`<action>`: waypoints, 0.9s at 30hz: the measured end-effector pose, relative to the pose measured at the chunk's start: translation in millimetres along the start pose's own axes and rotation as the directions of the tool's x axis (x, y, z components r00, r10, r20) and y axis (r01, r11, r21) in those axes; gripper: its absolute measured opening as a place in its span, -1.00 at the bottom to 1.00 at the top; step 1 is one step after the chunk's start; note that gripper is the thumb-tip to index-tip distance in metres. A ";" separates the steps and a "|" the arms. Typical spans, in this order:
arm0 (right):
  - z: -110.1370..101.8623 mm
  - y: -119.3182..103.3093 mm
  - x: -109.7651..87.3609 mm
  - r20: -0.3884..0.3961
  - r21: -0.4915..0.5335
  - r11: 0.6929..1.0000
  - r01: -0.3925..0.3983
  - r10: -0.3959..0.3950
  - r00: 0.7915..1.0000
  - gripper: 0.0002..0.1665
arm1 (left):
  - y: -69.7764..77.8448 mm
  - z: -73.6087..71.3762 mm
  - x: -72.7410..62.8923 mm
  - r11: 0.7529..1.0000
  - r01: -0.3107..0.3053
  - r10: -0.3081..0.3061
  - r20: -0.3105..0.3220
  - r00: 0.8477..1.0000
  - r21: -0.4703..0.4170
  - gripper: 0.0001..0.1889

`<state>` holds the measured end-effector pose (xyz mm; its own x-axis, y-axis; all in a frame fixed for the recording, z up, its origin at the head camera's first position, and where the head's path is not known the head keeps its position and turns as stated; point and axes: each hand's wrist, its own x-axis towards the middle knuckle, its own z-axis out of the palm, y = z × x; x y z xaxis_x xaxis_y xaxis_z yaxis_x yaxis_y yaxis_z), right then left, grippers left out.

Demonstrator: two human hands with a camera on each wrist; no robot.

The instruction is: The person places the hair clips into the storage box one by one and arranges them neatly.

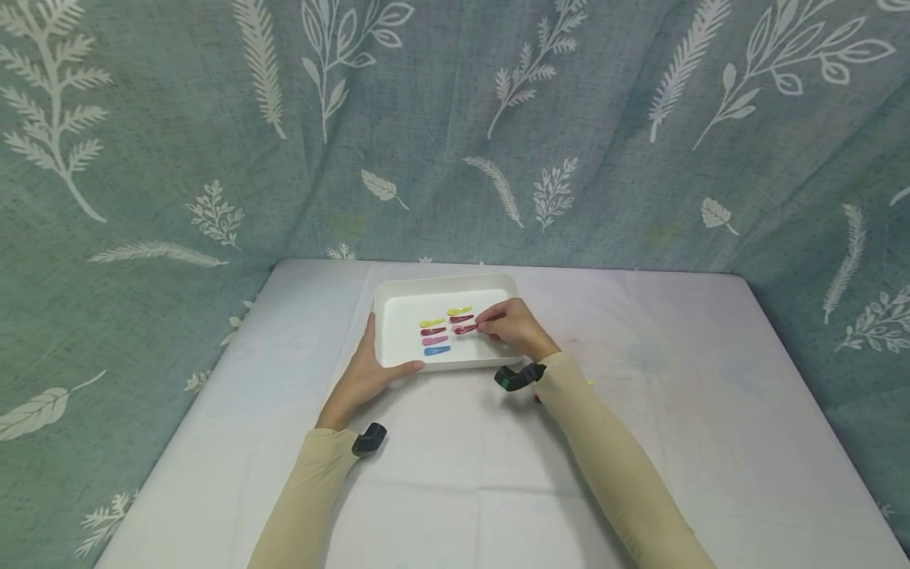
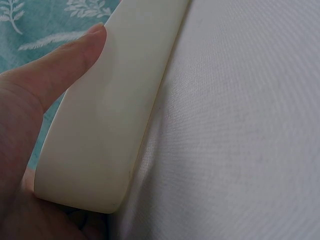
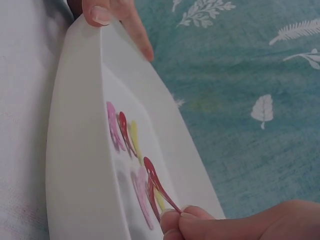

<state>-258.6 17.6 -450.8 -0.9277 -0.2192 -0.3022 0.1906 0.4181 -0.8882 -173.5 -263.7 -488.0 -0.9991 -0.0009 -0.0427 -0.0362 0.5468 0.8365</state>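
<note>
A white tray (image 1: 398, 289) holds two columns of snap hair clips. The left column runs yellow (image 1: 431, 323), red, pink and then blue (image 1: 437, 350); the right has yellow, red and pink. Over the right column's pink clip (image 3: 143, 197), my right hand (image 1: 517, 326) pinches a red hair clip (image 3: 156, 177) by its narrow end between thumb and fingertips. Around the tray's near left corner my left hand (image 1: 366, 375) grips the outer walls, its thumb (image 2: 75, 60) along the front wall and fingers along the left side. Some of its fingers are hidden.
A white cloth (image 1: 426, 490) covers the table. Beside the right sleeve (image 1: 604, 442), small yellow (image 1: 590, 383) and red (image 1: 538, 399) bits show, mostly hidden by the arm. Each wrist wears a black camera (image 1: 370, 439). A leaf-patterned curtain (image 1: 426, 158) hangs behind the table.
</note>
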 end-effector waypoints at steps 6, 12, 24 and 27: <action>3.9 -0.3 0.6 -0.025 -0.030 0.999 -0.017 0.016 1.000 -0.90 | 0.3 -0.2 -0.1 1.000 0.000 0.000 -0.002 1.000 0.002 0.48; 5.8 0.8 1.4 -0.021 -0.051 0.998 -0.028 0.027 0.999 -0.90 | 1.8 -0.4 -0.7 1.000 0.018 -0.018 0.003 1.000 0.007 0.50; 11.1 2.1 -0.3 -0.053 -0.087 0.996 0.001 -0.006 0.999 -0.91 | -0.1 0.5 0.9 1.000 0.025 -0.025 -0.002 1.000 0.016 0.50; 12.4 2.7 -0.1 -0.057 -0.096 0.995 0.003 -0.008 0.998 -0.90 | 0.2 0.3 0.6 1.000 0.018 -0.018 -0.001 1.000 0.015 0.50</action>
<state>-254.0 7.8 -457.4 -0.9460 -0.1723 -0.2748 0.1564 0.4999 -0.8518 -174.0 -263.3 -488.0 -0.9983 -0.0111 -0.0572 -0.0536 0.5589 0.8275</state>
